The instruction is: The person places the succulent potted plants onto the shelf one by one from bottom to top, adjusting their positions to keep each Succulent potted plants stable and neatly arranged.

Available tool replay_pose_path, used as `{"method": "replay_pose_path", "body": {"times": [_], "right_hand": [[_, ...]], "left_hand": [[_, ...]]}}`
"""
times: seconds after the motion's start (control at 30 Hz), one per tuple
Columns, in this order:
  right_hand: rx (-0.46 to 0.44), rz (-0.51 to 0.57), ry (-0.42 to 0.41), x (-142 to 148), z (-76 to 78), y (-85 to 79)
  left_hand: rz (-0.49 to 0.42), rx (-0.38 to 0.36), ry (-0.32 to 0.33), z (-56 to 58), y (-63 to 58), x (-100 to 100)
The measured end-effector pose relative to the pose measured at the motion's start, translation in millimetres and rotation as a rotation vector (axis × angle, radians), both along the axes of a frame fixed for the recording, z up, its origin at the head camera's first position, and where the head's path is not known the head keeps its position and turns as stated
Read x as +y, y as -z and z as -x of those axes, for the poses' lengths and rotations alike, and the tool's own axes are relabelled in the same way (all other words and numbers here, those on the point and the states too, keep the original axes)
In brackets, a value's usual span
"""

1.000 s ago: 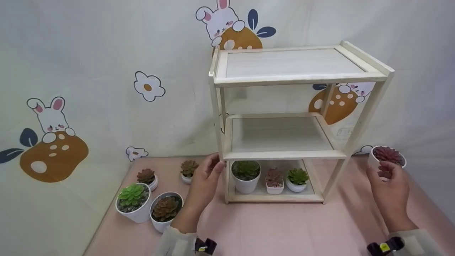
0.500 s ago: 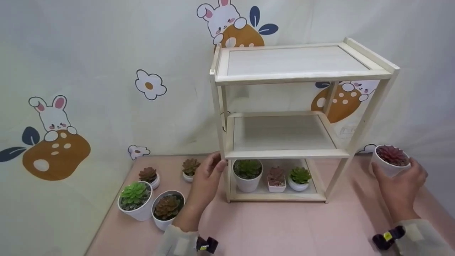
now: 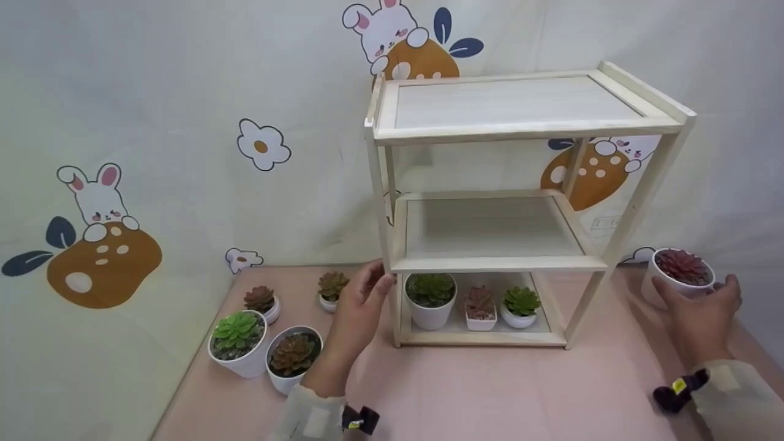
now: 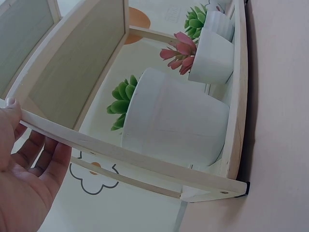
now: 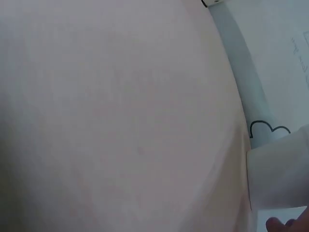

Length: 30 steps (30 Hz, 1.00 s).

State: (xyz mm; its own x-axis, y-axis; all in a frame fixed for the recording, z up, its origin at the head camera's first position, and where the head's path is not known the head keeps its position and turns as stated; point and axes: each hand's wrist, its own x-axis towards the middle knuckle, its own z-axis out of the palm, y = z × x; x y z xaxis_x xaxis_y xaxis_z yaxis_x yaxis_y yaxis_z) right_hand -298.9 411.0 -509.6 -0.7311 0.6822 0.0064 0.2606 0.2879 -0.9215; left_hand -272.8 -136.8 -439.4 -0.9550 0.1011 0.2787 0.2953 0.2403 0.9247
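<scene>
With thumb and fingers on either side, my left hand [image 3: 354, 309] grips the left front post [image 4: 145, 162] of a pale wooden three-tier shelf [image 3: 499, 264]. My right hand [image 3: 704, 321] holds a white pot with a dark red succulent [image 3: 682, 267], thumb on its left and fingers on its right. The right wrist view shows only the pot's side [image 5: 280, 169] and some fingertips [image 5: 276, 224]; the thumb is out of that view. A large green succulent [image 3: 432, 303], a small pink one [image 3: 480, 309] and a small green one [image 3: 520, 306] stand on the bottom tier.
Left of the shelf on the pink table [image 3: 484, 398] stand several more potted succulents: a bright green one [image 3: 237, 340], a big brown one [image 3: 294, 361] and two small brown ones. A wall cloth [image 3: 184, 92] printed with rabbits hangs close behind.
My right hand has moved right and spread from in front of the red succulent's pot to around its sides. The pot and my left hand stay put; the head view has shifted slightly.
</scene>
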Motion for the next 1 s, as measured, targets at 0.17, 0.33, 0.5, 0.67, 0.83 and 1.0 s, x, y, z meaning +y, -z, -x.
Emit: {"method": "replay_pose_path", "body": {"times": [0.17,0.33,0.5,0.67,0.83,1.0], "right_hand": [[-0.005,0.008,-0.075,11,4.6,7.0],[0.005,-0.024,-0.097,20,9.4,15.4],[0.001,-0.066,-0.077,26,13.4,20.2],[-0.001,-0.059,-0.108,28,14.9,21.7],[-0.014,-0.048,-0.130,28,14.4,23.1],[0.004,-0.035,-0.110,26,15.9,24.7]], "left_hand": [[0.000,0.000,-0.004,0.0,0.5,0],[0.001,-0.011,-0.007,0.0,1.1,2],[-0.005,-0.026,-0.003,0.2,0.9,3],[-0.003,-0.038,-0.007,-0.4,0.0,2],[-0.010,-0.051,-0.008,-1.4,-1.3,1],[-0.004,-0.027,-0.002,-0.8,-0.2,-1]]}}
